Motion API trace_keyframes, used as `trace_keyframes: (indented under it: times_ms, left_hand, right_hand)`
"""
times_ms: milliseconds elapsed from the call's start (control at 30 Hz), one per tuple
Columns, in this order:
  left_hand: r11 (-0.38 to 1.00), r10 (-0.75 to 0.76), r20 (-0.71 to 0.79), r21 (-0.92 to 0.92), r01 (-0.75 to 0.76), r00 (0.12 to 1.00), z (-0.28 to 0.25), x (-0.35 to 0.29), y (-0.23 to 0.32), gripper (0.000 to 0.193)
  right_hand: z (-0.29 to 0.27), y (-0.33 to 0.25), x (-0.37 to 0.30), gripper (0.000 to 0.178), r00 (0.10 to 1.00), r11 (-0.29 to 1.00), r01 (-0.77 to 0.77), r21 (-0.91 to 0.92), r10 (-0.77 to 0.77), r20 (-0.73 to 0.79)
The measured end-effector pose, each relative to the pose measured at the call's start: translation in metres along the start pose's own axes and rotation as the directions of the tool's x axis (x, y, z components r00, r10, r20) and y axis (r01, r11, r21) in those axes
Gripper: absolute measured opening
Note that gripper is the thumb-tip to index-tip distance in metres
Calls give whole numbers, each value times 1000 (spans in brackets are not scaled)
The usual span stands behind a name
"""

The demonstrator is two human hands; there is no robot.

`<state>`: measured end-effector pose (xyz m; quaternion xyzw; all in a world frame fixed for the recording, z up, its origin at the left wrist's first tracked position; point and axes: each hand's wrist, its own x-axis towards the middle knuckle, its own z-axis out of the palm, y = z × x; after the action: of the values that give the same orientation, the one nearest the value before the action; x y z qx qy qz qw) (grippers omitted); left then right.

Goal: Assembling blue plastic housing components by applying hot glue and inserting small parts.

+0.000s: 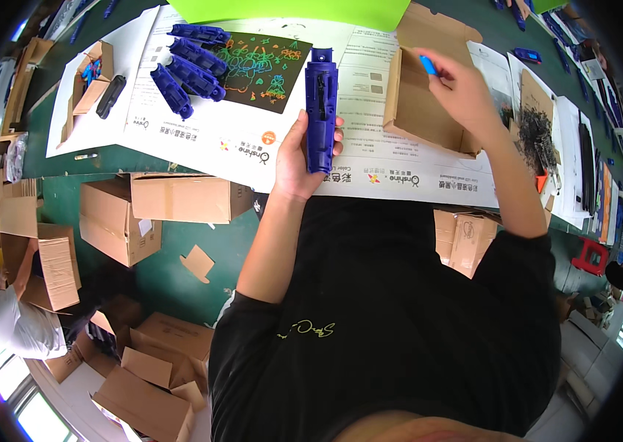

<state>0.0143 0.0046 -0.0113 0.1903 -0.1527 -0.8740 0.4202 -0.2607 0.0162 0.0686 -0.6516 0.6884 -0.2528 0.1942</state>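
Note:
A long dark blue plastic housing half (321,110) stands lengthwise in my left hand (300,151), its hollow inner side facing up. A narrow black part shows inside it. My right hand (460,90) is over an open shallow cardboard box (414,103), pinching a small bright blue plastic piece (428,65) between thumb and fingers. To the left, several similar blue housings (190,70) lie fanned out on a printed sheet, partly over a dark panel with colourful line drawings (267,70).
A small box with blue and red bits (90,72) and a black oblong part (111,96) lie at the left. A pile of small black parts (537,140) sits at the right. Cardboard boxes (179,199) stand beyond the table edge, where another person's white sleeve (28,328) shows.

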Motion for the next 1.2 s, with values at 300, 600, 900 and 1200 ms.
trace_keyframes:
  times_ms: [300,600,900,1200]
  left_hand:
    - [972,60,-26,228,-53,998,41,-7,-17,39]
    - [933,114,-42,347,-92,993,52,-12,-17,38]
    - [874,182,-64,467,-132,981,61,-13,-20,39]
    - [745,226,17,642,-184,974,59,-10,-19,17]
  right_hand:
    - [42,-74,-32,28,998,521,-30,853,-33,55]
    - [51,-83,-30,25,995,689,-34,724,89,-38]
    - [74,-76,-27,24,980,688,128,714,24,-199]
    - [53,-72,-24,32,994,568,-108,816,39,104]
